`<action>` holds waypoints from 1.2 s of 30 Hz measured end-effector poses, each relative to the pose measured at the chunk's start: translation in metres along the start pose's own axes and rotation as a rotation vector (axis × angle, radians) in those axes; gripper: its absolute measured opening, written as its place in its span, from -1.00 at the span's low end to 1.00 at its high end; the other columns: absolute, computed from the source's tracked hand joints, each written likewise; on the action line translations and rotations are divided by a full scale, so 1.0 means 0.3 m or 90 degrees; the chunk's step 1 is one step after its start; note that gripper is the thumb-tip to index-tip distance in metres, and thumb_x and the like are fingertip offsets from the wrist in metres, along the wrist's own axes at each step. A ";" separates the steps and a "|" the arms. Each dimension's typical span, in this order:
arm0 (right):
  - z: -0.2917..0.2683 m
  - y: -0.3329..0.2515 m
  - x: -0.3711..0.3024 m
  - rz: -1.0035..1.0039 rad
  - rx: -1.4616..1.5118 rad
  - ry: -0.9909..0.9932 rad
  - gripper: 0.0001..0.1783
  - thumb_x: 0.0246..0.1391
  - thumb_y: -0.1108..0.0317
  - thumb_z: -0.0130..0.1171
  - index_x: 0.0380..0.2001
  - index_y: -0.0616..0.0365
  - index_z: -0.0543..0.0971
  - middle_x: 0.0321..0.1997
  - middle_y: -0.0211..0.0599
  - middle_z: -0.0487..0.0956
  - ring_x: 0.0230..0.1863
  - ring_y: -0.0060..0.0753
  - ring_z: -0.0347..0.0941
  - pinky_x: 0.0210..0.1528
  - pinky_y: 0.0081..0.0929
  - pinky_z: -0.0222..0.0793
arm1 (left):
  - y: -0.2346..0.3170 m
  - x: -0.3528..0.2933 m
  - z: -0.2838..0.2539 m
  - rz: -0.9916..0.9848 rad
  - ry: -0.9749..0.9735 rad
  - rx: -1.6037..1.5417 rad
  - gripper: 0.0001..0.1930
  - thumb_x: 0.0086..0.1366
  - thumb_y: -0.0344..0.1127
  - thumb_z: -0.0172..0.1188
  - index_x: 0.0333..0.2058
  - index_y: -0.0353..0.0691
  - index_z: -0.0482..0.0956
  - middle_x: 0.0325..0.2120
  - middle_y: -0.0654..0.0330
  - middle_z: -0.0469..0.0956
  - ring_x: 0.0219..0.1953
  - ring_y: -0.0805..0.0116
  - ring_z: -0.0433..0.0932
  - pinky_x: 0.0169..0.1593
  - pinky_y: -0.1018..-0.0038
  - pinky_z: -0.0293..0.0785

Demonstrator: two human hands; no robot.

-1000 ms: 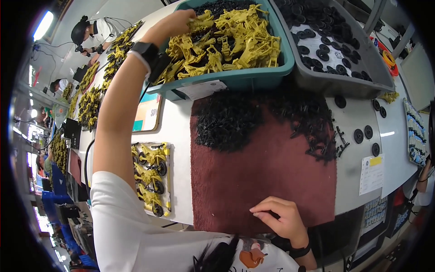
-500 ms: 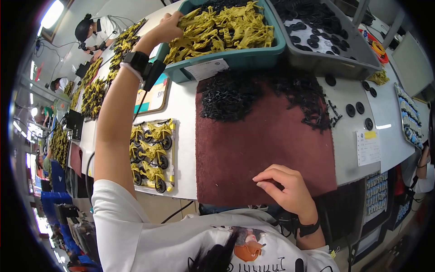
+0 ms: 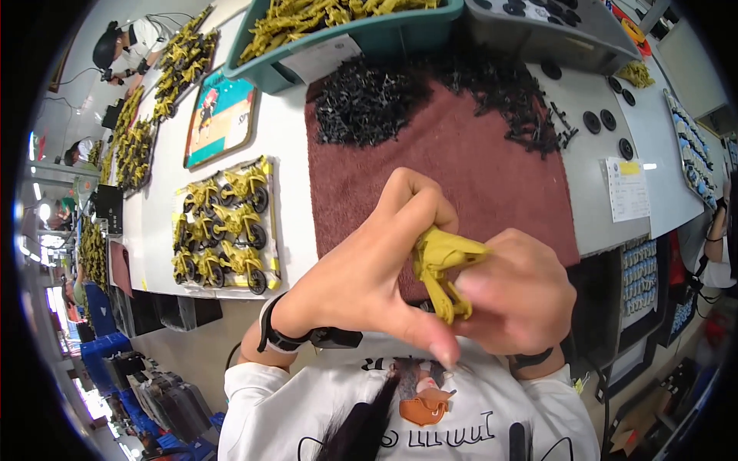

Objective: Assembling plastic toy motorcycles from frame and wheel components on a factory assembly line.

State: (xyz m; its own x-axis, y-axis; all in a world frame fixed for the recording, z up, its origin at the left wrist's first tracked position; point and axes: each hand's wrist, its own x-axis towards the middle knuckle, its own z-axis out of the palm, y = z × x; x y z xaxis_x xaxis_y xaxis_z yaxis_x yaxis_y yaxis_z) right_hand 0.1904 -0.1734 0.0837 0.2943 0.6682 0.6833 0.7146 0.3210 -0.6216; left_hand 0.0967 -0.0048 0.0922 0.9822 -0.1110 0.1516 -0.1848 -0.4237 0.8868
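Observation:
A yellow plastic toy motorcycle body [image 3: 444, 265] is in front of my chest, over the near edge of the brown cloth [image 3: 369, 200]. My left hand [image 3: 369, 261] curls its fingers around the far side of the body, the thumb stretched out below. From the right, my right hand [image 3: 523, 296] grips the same piece, its fingers bent and slightly blurred; whether a small part is in them is hidden. On the cloth lie a heap of small black plastic parts [image 3: 365, 104] and a looser scatter of black parts [image 3: 507, 115].
Assembled yellow toy motorcycles [image 3: 223, 223] stand in a tray at the left, near a picture board [image 3: 221, 123]. A teal bin [image 3: 307, 58] of yellow bodies and a grey bin [image 3: 569, 34] with black wheels are at the back. Loose wheels [image 3: 607, 119] and a paper slip [image 3: 626, 188] lie right.
My left hand has come back from the teal bin to my chest, and a yellow motorcycle body is now between my hands. My right hand has risen to it. The view has shifted.

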 end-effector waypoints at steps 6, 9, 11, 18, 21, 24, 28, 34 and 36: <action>0.033 0.020 -0.080 -0.042 -0.024 -0.023 -0.69 -0.36 0.34 0.39 -0.49 0.24 0.54 -0.51 -0.35 0.50 -0.64 -0.40 0.43 -0.62 -0.56 0.30 | -0.060 -0.089 0.076 -0.167 -0.102 -0.233 -0.26 -0.16 0.23 0.34 -0.27 -0.31 0.28 -0.26 0.13 0.16 -0.13 0.22 0.19 -0.02 0.42 0.13; 0.040 0.022 -0.114 0.030 0.107 -0.078 -0.73 -0.42 0.50 0.39 -0.51 0.20 0.56 -0.55 -0.34 0.51 -0.65 -0.37 0.44 -0.62 -0.53 0.35 | -0.080 -0.127 0.082 -0.171 -0.148 -0.308 -0.37 -0.13 0.01 0.31 -0.21 -0.33 0.29 -0.19 0.07 0.21 -0.06 0.23 0.25 0.03 0.39 0.16; 0.037 0.014 -0.112 0.063 0.122 -0.106 -0.75 -0.41 0.52 0.38 -0.53 0.18 0.56 -0.56 -0.35 0.51 -0.65 -0.37 0.45 -0.61 -0.52 0.36 | -0.088 -0.147 0.075 -0.128 -0.157 -0.326 -0.35 -0.13 -0.10 0.30 -0.10 -0.38 0.32 -0.06 0.00 0.24 0.03 0.19 0.29 0.09 0.35 0.19; 0.084 0.015 -0.112 0.159 0.171 -0.068 -0.80 -0.39 0.54 0.38 -0.57 0.16 0.58 -0.61 -0.32 0.55 -0.62 -0.32 0.51 -0.56 -0.54 0.42 | -0.114 -0.190 0.075 -0.150 -0.111 -0.470 -0.26 -0.12 -0.17 0.27 0.05 -0.43 0.28 0.05 -0.07 0.23 0.13 0.13 0.27 0.17 0.27 0.17; 0.096 0.025 -0.095 0.167 0.168 -0.073 -0.81 -0.37 0.55 0.38 -0.57 0.17 0.58 -0.61 -0.31 0.56 -0.62 -0.35 0.52 -0.56 -0.56 0.42 | -0.107 -0.197 0.075 -0.240 -0.057 -0.568 -0.22 -0.11 -0.14 0.27 0.08 -0.46 0.27 0.04 -0.11 0.30 0.09 0.10 0.35 0.15 0.26 0.23; 0.076 0.028 -0.091 0.170 0.155 -0.040 -0.82 -0.29 0.60 0.30 -0.49 0.17 0.61 -0.63 -0.36 0.56 -0.69 -0.58 0.44 -0.65 -0.69 0.31 | -0.144 -0.237 0.059 -0.202 -0.015 -0.621 -0.23 -0.05 -0.01 0.24 0.05 -0.45 0.30 0.03 -0.20 0.35 0.02 0.05 0.45 0.12 0.20 0.34; -0.107 0.056 -0.129 0.250 0.244 0.180 -0.93 0.03 0.56 0.11 -0.38 0.26 0.45 -0.52 -0.23 0.50 -0.65 -0.62 0.39 -0.62 -0.70 0.38 | -0.203 -0.287 -0.043 -0.030 0.262 -0.678 -0.58 0.18 -0.09 0.05 -0.11 -0.29 0.36 0.06 -0.17 0.34 0.12 -0.04 0.39 0.18 -0.01 0.33; 0.123 0.051 -0.132 0.651 0.429 0.020 -0.87 0.01 0.60 0.18 -0.35 0.28 0.46 -0.43 -0.25 0.56 -0.46 -0.57 0.53 -0.42 -0.71 0.48 | -0.263 -0.284 0.019 -0.213 0.462 -0.534 -0.77 0.16 -0.56 -0.04 -0.17 -0.27 0.35 0.02 -0.03 0.40 0.02 0.23 0.47 0.08 0.34 0.45; 0.184 0.046 -0.154 0.654 0.372 0.009 -0.88 0.00 0.57 0.20 -0.40 0.27 0.45 -0.46 -0.32 0.56 -0.47 -0.62 0.51 -0.45 -0.69 0.42 | -0.244 -0.250 0.030 -0.221 0.511 -0.470 -0.68 0.12 -0.57 0.07 -0.11 -0.29 0.33 -0.09 0.05 0.44 -0.06 0.32 0.49 0.01 0.44 0.47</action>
State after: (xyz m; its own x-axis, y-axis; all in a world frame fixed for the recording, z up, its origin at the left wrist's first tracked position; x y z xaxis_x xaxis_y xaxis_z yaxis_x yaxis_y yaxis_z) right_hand 0.1515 -0.1628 0.0223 0.5715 0.7854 -0.2379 -0.2592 -0.1023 -0.9604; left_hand 0.0364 0.0265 0.0121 0.7640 0.6271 -0.1518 -0.0944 0.3415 0.9351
